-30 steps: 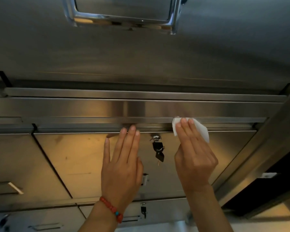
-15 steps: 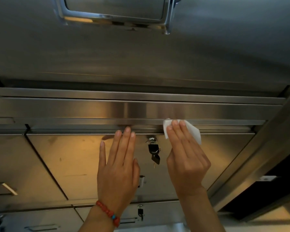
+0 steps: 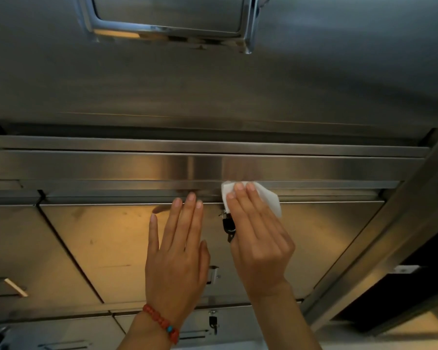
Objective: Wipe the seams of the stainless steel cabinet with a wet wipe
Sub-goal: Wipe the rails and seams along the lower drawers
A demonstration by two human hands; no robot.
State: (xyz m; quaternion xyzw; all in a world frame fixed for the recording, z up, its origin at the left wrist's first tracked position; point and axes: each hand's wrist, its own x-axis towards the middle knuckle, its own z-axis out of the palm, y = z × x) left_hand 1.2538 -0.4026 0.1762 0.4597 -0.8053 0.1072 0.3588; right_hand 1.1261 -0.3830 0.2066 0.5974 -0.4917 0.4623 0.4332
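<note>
A stainless steel cabinet [image 3: 111, 248] fills the view, with a horizontal seam [image 3: 111, 198] running above its middle door. My right hand [image 3: 258, 238] presses a white wet wipe [image 3: 268, 198] against that seam with straight fingers, just above the lock. My left hand [image 3: 177, 251] lies flat on the door, fingers straight, fingertips reaching the same seam left of the wipe. A red bead bracelet sits on my left wrist.
A black key [image 3: 228, 227] hangs from the door's lock, partly behind my right hand. A second lock with a key [image 3: 213, 322] sits on the lower door. A chrome-framed recess [image 3: 167, 26] is high on the upper panel. A dark opening [image 3: 402, 299] lies at the right.
My right hand has slid the wipe leftward along the seam, from right of the lock to just above it. My left hand stays flat on the door.
</note>
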